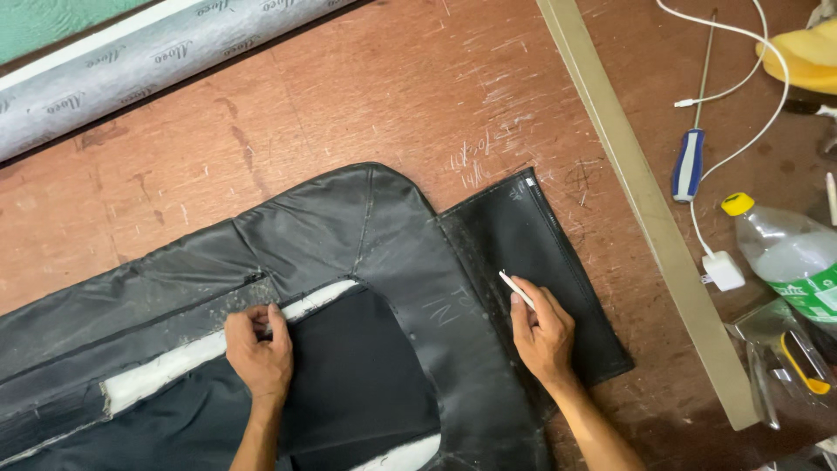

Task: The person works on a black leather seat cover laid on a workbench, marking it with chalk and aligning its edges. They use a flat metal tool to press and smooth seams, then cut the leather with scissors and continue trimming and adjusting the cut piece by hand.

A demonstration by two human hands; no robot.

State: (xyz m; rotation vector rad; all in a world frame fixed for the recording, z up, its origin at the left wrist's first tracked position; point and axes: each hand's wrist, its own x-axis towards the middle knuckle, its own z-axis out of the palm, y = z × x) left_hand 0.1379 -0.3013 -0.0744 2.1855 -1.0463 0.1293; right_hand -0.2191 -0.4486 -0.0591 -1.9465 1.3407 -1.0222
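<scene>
left hand (258, 347) fingers pinch the black cover (349, 262) seam edge; right hand (542, 333) fingers grip a white marker (516, 289).

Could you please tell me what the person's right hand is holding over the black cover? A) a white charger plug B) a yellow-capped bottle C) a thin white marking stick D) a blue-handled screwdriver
C: the right hand grips a thin white marking stick with its tip on the black cover, while the blue-handled screwdriver, the bottle and the charger plug lie untouched beyond the metal bar.
</scene>
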